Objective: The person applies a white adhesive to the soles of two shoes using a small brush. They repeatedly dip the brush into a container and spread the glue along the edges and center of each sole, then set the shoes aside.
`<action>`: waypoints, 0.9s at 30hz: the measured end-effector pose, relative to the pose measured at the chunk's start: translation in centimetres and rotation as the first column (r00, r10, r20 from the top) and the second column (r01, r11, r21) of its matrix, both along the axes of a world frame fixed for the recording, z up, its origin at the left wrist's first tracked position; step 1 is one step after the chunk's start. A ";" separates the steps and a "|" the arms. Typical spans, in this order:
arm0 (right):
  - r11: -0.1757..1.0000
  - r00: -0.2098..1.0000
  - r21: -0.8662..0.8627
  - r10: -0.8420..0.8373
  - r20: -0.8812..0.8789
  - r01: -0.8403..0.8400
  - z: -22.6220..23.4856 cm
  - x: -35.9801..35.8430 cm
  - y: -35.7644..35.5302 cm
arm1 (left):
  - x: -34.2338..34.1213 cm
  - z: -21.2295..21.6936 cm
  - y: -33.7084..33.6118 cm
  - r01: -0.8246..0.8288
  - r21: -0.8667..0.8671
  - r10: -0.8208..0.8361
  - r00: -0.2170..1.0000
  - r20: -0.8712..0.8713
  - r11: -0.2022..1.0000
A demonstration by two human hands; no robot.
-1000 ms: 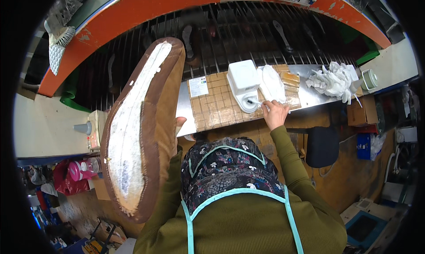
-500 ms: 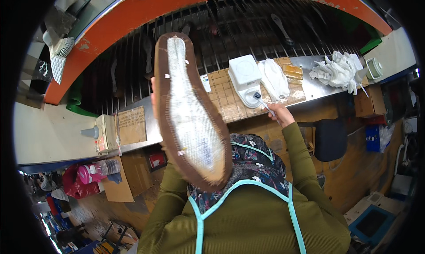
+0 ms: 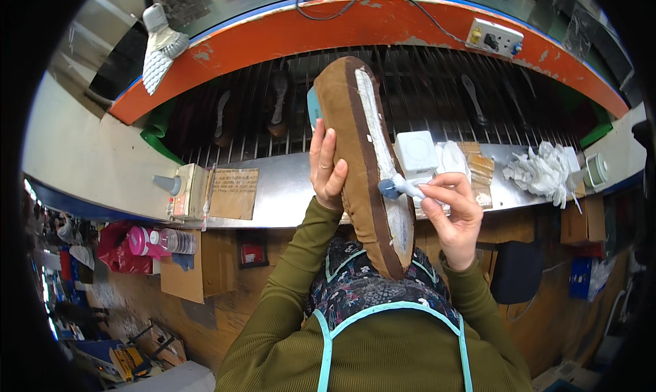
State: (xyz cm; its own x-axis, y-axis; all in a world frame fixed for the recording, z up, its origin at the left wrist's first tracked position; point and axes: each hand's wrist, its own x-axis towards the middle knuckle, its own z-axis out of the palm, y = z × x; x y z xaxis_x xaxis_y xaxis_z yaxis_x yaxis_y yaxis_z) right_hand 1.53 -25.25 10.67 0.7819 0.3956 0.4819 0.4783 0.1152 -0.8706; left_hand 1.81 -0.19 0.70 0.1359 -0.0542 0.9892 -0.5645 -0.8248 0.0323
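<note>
A brown suede shoe (image 3: 338, 105) is held up over the bench edge, toe toward me and tilted so its pale, unsoled underside faces right. My left hand (image 3: 328, 163) is closed around its left side, the palm hidden. A light blue piece (image 3: 313, 107) shows at the shoe's left edge. My right hand (image 3: 456, 211) pinches the pale handle of a small brush (image 3: 403, 187). The brush's blue-grey head touches the underside about midway along, at the brown margin. Behind the brush stands a white lidded container (image 3: 415, 151).
Beside the container lie a white cloth (image 3: 452, 158), a yellowish block (image 3: 481, 175) and crumpled white tissue (image 3: 541, 173). Cardboard (image 3: 234, 194) and a small box (image 3: 189, 192) sit at left. Beyond the metal bench, a barred rack (image 3: 249, 129) holds several dark shoes under an orange arch (image 3: 389, 24).
The shoe has turned from underside-up to tilted, and moved right. My right hand has lifted the brush from the white container onto the shoe's underside. The whole view has shifted.
</note>
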 end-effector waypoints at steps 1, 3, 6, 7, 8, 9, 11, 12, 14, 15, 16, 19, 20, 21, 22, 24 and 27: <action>1.000 1.000 -0.002 0.008 -0.011 -0.008 -0.2 0.2 0.7 | -0.6 -0.2 -0.6 0.017 -0.109 -0.026 0.996 -0.081 0.994; 1.000 1.000 0.011 0.012 -0.010 -0.012 -0.5 0.6 1.7 | -1.1 0.0 -0.7 0.038 -0.167 -0.059 0.991 -0.119 0.985; 1.000 1.000 0.020 -0.002 0.020 0.002 -0.4 1.7 2.9 | -1.9 0.5 -1.3 0.027 -0.180 -0.052 0.989 -0.136 0.983; 1.000 0.999 0.023 -0.004 0.036 0.003 -0.2 2.2 3.3 | -2.1 0.8 -1.4 0.011 -0.145 -0.030 0.991 -0.128 0.989; 1.000 0.998 0.026 -0.014 0.065 0.013 0.1 2.7 3.7 | -2.1 1.2 -1.4 -0.004 -0.110 -0.009 0.993 -0.119 0.994; 0.998 0.997 0.056 -0.011 0.076 0.007 0.3 3.1 4.2 | -2.5 1.5 -1.6 -0.034 -0.081 0.023 0.991 -0.132 0.996; 0.999 0.995 0.047 -0.009 0.102 0.004 0.9 4.2 4.8 | -2.5 2.1 -1.7 0.032 -0.081 -0.037 0.998 -0.059 0.996; 0.999 0.993 0.043 -0.014 0.118 0.009 1.2 4.7 5.1 | -2.5 2.3 -1.7 0.064 -0.077 -0.066 0.998 -0.022 0.995; 0.999 0.989 0.040 -0.027 0.146 0.022 1.9 5.7 5.8 | -2.9 2.2 -1.9 0.057 -0.245 -0.103 0.978 -0.181 0.968; 0.999 0.985 0.040 -0.034 0.168 0.028 2.2 6.3 6.0 | -3.1 2.1 -1.9 0.056 -0.247 -0.107 0.974 -0.198 0.967; 0.998 0.980 0.045 -0.040 0.194 0.032 2.6 6.8 6.3 | -3.2 2.0 -2.0 0.098 -0.297 -0.163 0.965 -0.204 0.950; 0.993 0.947 0.082 -0.103 0.304 0.082 3.3 8.2 6.9 | -3.4 1.6 -1.9 0.169 -0.387 -0.265 0.942 -0.208 0.907; 0.992 0.934 0.093 -0.115 0.338 0.089 3.4 8.6 7.0 | -3.2 1.6 -1.8 0.161 -0.378 -0.254 0.944 -0.209 0.912; 0.995 0.937 0.080 -0.086 0.339 0.062 3.5 8.9 6.8 | -3.0 1.6 -1.6 0.151 -0.371 -0.242 0.947 -0.212 0.916; 0.998 0.936 0.063 -0.042 0.350 0.021 3.3 9.0 6.5 | -2.5 1.7 -1.3 0.121 -0.206 -0.149 0.980 -0.130 0.971; 0.998 0.936 0.004 0.051 0.348 -0.056 3.0 9.2 5.8 | -1.7 1.9 -0.8 0.039 -0.010 -0.039 0.999 -0.022 0.999; 0.992 0.935 -0.033 0.125 0.333 -0.121 2.1 9.1 4.9 | -1.4 2.2 -0.8 -0.022 0.051 0.022 1.000 -0.001 0.998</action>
